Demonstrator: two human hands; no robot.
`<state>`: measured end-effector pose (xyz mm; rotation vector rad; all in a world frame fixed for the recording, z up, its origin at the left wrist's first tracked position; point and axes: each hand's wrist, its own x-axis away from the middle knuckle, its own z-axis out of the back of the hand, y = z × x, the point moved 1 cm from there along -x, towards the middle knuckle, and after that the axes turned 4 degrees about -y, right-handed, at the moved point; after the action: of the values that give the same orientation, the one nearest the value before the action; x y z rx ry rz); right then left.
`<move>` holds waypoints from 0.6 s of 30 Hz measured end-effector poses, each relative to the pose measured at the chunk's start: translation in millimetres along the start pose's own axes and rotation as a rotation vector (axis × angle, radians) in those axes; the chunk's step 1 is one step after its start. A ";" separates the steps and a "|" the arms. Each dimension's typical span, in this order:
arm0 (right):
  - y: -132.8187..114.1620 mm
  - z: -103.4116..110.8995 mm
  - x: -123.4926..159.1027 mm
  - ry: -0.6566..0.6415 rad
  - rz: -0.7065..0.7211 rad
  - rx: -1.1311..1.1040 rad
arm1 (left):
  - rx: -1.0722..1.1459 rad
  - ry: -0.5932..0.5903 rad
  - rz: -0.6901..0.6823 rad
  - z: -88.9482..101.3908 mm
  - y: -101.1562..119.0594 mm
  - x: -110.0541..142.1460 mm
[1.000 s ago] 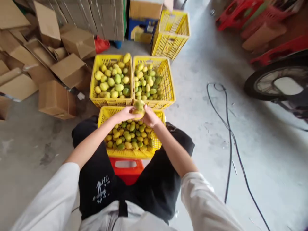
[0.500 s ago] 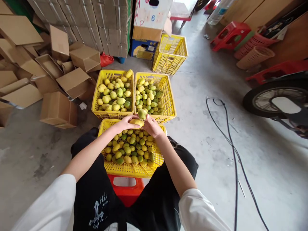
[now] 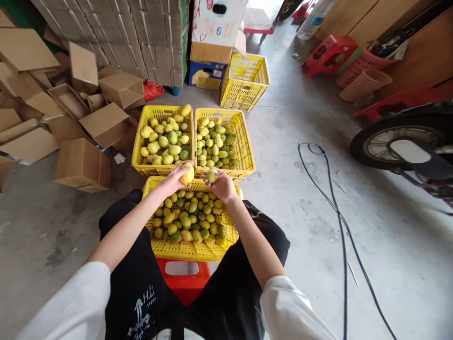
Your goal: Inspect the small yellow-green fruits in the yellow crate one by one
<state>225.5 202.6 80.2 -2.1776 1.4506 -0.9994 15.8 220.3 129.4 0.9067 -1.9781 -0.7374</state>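
My left hand [image 3: 176, 178] is wrapped round a yellow lemon [image 3: 187, 174], over the far edge of the near yellow crate [image 3: 191, 252]. Beside it, a smaller greenish lemon [image 3: 212, 175] sits in the fingers of my right hand [image 3: 224, 186]. Many yellow and green lemons [image 3: 193, 218] lie in the near crate, between my knees. Just beyond my hands stand two more yellow crates side by side. The left crate [image 3: 136, 150] is heaped with lemons; the right crate [image 3: 247, 141] holds lemons mostly toward its left side.
Under the near crate shows a red stool [image 3: 186, 285]. Open cardboard boxes [image 3: 83, 163] are piled at the left. Another yellow crate [image 3: 244, 87] stands behind, by stacked cartons [image 3: 219, 28]. On the right are a black cable [image 3: 338, 212] on the floor and a motorbike wheel [image 3: 399, 137].
My hands have moved apart, the left one leftward with its lemon and the right one slightly lower. The two lemons, close together before, are now separate. The view has shifted a little.
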 end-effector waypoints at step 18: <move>15.9 -5.4 5.7 -0.007 -0.108 0.175 | 0.035 0.001 0.081 -8.9 -26.7 -1.4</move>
<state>212.4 191.4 76.2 -2.1485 1.2045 -1.1093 32.7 204.7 113.0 0.8416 -2.0203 -0.6582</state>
